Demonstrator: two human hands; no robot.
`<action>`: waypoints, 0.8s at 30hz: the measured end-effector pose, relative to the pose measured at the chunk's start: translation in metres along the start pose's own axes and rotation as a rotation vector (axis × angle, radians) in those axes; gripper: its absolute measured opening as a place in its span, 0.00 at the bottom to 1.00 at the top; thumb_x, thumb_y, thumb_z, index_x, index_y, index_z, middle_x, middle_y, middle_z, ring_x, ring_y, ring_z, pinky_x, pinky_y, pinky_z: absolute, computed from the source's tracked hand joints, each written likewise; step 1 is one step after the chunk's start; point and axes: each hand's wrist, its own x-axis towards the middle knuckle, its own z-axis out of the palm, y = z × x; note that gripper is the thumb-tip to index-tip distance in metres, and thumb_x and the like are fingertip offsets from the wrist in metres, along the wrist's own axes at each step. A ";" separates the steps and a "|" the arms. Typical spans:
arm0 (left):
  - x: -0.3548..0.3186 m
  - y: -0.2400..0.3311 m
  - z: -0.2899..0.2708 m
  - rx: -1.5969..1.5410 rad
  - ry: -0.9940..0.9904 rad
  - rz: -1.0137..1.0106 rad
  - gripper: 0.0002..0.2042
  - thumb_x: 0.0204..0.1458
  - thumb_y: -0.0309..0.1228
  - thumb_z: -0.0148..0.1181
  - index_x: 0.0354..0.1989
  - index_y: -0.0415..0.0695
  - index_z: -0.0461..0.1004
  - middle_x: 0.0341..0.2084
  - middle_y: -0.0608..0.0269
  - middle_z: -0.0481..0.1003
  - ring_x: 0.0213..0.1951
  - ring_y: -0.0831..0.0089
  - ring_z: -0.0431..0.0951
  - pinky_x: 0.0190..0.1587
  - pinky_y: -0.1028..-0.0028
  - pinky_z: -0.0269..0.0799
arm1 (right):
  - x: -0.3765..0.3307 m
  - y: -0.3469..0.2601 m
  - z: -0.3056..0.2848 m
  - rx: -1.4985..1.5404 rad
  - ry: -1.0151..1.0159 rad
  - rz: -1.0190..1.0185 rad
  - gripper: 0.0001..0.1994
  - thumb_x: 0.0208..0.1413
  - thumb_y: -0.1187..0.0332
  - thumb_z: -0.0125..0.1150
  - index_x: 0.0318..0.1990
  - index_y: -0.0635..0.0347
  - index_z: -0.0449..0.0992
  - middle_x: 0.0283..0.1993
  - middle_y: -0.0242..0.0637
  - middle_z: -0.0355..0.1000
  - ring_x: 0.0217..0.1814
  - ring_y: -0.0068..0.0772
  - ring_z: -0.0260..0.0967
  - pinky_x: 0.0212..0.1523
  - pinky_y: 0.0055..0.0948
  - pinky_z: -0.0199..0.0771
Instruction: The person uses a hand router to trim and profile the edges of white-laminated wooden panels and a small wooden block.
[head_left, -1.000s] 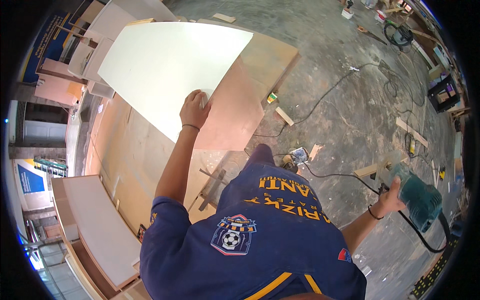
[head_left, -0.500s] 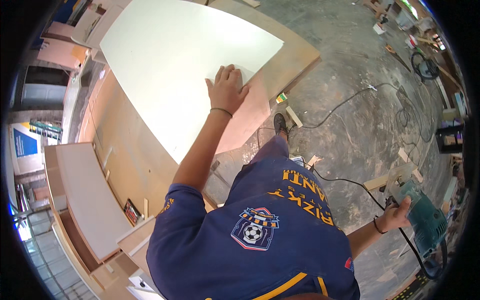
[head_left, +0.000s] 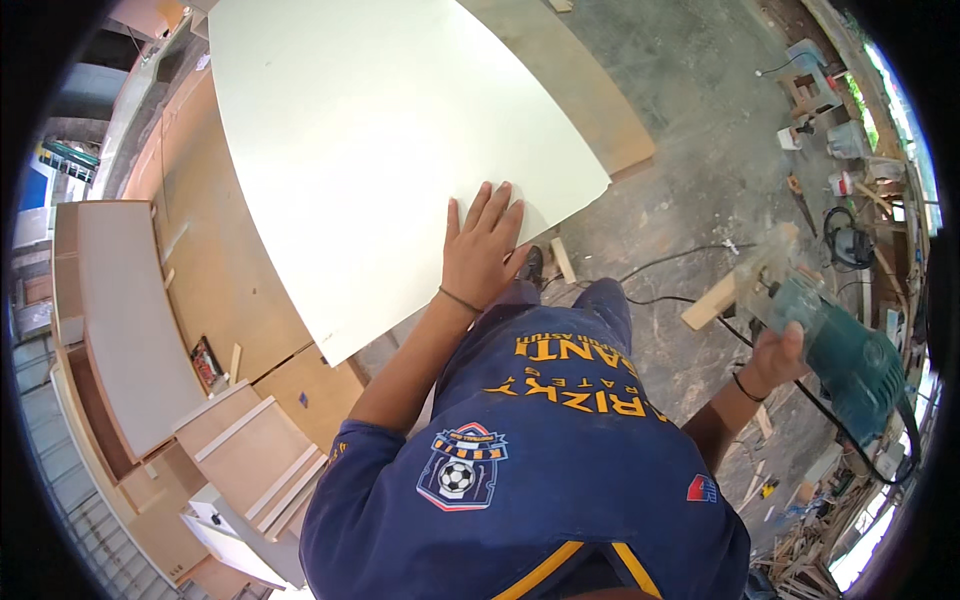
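The left hand [head_left: 482,256], grip spread, rests on the white sheet [head_left: 370,150] over the brown worktop [head_left: 232,270]. The right hand [head_left: 776,358] holds the green power tool [head_left: 850,362], grip closed.

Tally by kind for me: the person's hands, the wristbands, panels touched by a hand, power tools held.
Left hand and right hand: 2
Dark wristbands: 2
White panel: 1
Teal power tool: 1
Total: 6

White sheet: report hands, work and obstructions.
Left hand open on white sheet, near its edge. Right hand gripping green power tool. Possible snag: black cord on floor near legs.
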 end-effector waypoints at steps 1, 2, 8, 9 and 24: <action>0.002 0.002 0.002 -0.011 0.043 -0.001 0.26 0.48 0.36 0.62 0.59 0.47 0.68 0.66 0.57 0.61 0.69 0.56 0.56 0.67 0.42 0.48 | 0.008 0.003 0.010 0.009 -0.028 0.018 0.34 0.48 0.64 0.69 0.60 0.69 0.61 0.58 0.60 0.67 0.61 0.55 0.67 0.64 0.48 0.67; 0.000 0.001 0.002 -0.027 0.003 -0.020 0.26 0.49 0.35 0.62 0.59 0.47 0.68 0.66 0.58 0.61 0.69 0.57 0.56 0.68 0.44 0.48 | 0.015 0.006 0.018 0.007 -0.040 0.057 0.35 0.48 0.64 0.69 0.61 0.68 0.61 0.59 0.60 0.66 0.60 0.55 0.67 0.63 0.48 0.67; -0.037 -0.005 -0.007 0.017 0.055 -0.110 0.22 0.52 0.34 0.60 0.58 0.48 0.71 0.64 0.63 0.65 0.69 0.62 0.59 0.69 0.47 0.47 | 0.042 0.039 0.047 0.166 -0.035 0.165 0.35 0.46 0.66 0.69 0.63 0.62 0.61 0.56 0.52 0.69 0.58 0.53 0.70 0.60 0.49 0.70; -0.042 -0.004 -0.008 0.022 0.072 -0.140 0.22 0.53 0.33 0.60 0.57 0.48 0.72 0.64 0.63 0.65 0.68 0.62 0.59 0.69 0.48 0.47 | 0.047 0.044 0.049 0.183 -0.069 0.224 0.36 0.45 0.67 0.69 0.63 0.61 0.61 0.55 0.50 0.69 0.57 0.53 0.70 0.60 0.49 0.71; -0.016 0.074 0.054 0.349 0.155 -0.753 0.42 0.52 0.57 0.58 0.71 0.46 0.53 0.72 0.57 0.49 0.73 0.53 0.43 0.68 0.39 0.39 | 0.173 0.158 0.023 0.344 -0.097 0.484 0.24 0.52 0.61 0.60 0.54 0.65 0.66 0.47 0.46 0.73 0.48 0.45 0.75 0.50 0.46 0.78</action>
